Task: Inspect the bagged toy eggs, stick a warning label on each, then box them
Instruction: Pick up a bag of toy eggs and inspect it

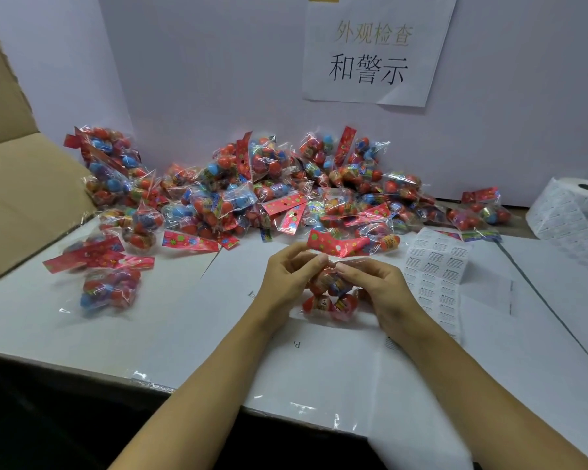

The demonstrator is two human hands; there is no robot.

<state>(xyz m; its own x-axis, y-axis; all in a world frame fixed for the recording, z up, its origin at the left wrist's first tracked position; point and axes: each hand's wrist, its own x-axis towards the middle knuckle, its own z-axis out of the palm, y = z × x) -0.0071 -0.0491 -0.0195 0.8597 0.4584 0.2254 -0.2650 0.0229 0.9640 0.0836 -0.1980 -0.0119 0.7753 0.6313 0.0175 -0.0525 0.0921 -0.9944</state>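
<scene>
Both hands, left (287, 273) and right (375, 283), pinch a clear plastic bag of red toy eggs (330, 293) with curled fingers, mid-surface (184, 334), left of a white warning-label sheet (435, 266).

Glossy clear plastic bags (238, 195), matt white paper-covered table (184, 320), and rough brown cardboard box (17, 184).

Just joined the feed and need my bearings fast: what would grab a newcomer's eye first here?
The big heap of bagged toy eggs, red and blue in clear wrap, piled along the back wall. In front of it both hands, left hand and right hand, pinch one bag of eggs over the white table. A strip of warning labels runs right to a label roll.
</scene>
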